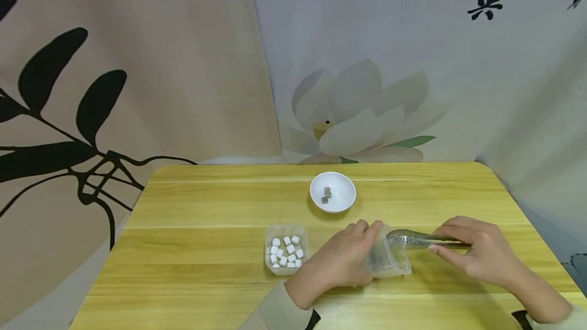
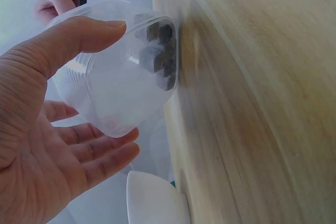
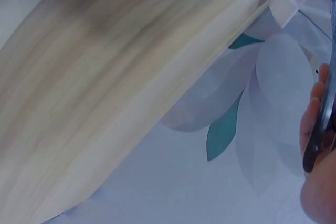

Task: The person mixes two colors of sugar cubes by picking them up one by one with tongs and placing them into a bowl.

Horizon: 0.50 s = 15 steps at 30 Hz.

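Note:
The left hand [image 1: 341, 258] grips a clear plastic container [image 1: 389, 258] tipped on its side, opening toward the right; in the left wrist view its thumb lies across the container [image 2: 118, 87]. Dark grey cubes [image 2: 152, 59] lie inside against the lower wall. The right hand [image 1: 486, 253] holds a dark metal utensil [image 1: 424, 239] by its handle, the speckled end reaching into the container's mouth. At the edge of the right wrist view shows the utensil's dark handle [image 3: 321, 124] in the right hand [image 3: 320, 192].
A white bowl [image 1: 332, 205] with several grey cubes stands behind the container. Left of the left hand sits a clear square container [image 1: 267, 253] holding several white cubes. The wooden table [image 1: 183, 248] meets a printed curtain [image 1: 192, 65] at its back edge.

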Motion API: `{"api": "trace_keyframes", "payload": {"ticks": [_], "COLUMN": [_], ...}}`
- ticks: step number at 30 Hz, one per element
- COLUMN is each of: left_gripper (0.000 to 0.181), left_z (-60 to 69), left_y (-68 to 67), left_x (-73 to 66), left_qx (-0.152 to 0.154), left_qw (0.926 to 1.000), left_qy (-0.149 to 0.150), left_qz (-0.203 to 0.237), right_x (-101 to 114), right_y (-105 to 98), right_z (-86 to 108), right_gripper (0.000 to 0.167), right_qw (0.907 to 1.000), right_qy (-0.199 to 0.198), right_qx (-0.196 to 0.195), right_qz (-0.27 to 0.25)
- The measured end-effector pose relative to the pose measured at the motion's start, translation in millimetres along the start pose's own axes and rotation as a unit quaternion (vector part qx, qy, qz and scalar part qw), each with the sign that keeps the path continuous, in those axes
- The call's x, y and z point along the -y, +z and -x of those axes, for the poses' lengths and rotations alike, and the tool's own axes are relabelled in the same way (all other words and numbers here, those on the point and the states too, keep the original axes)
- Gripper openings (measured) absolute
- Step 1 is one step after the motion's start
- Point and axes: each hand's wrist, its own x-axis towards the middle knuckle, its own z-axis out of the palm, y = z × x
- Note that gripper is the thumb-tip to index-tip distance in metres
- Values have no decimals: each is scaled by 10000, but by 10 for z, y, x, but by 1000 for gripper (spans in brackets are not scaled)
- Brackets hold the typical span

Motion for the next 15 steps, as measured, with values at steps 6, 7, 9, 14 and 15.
{"api": "trace_keyframes", "payload": {"ticks": [6,7,9,14,15], "left_gripper": [108,107,107,107,107], "left_z": [6,5,4,-2,-3], "left_y": [-2,-1,3,6,5], "left_x": [7,8,8,1,0], "left_qx": [31,32,20,8,14], "left_qw": [10000,10000,10000,10000,10000], "left_qy": [-34,-27,-12,17,22], "left_qz": [10,8,-2,-42,-47], "right_x": [-28,-27,-26,-30,-39], "right_y": [-88,-103,-126,-132,-120], "right_z": [-9,-17,-43,-161,-192], "right_gripper": [19,18,19,18,23], "right_qw": [9998,9997,9996,9991,9986], "right_qy": [172,218,230,149,93], "right_qx": [-103,-91,-146,-398,-503], "right_qz": [35,30,-20,-86,-102]}}
